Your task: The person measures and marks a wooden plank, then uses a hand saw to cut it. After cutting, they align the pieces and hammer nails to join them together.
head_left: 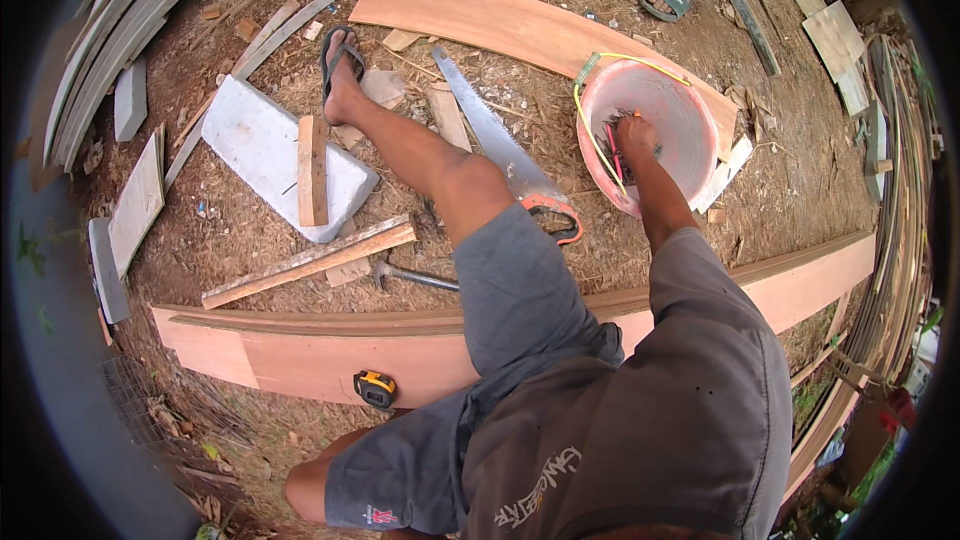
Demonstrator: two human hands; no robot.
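Pink plastic, scuffed pale on the inside, forms the bucket (693, 125) at the right of the head view, its mouth open upward and a yellow cord (640, 60) along its rim. The person's right hand (635, 137) is down inside it, among small dark pieces and a thin pink strip (613, 162); the fingers look curled, but I cannot tell whether they grip anything. The left hand is out of sight, so I cannot tell its fingers' state.

Behind the bucket, a long reddish plank (480, 18) lies on the ground. A handsaw (495, 135) with an orange-edged handle lies between the bucket and the person's outstretched leg (420, 155). Left of that leg, a wooden block (312, 170) rests across a white slab (255, 150). A hammer (422, 278) lies near the knee, partly hidden by the shorts (525, 285). A yellow-and-black tape measure (375, 388) sits against the long boards (330, 355) beneath the person. At the top, another person's sandalled foot (667, 2) shows.
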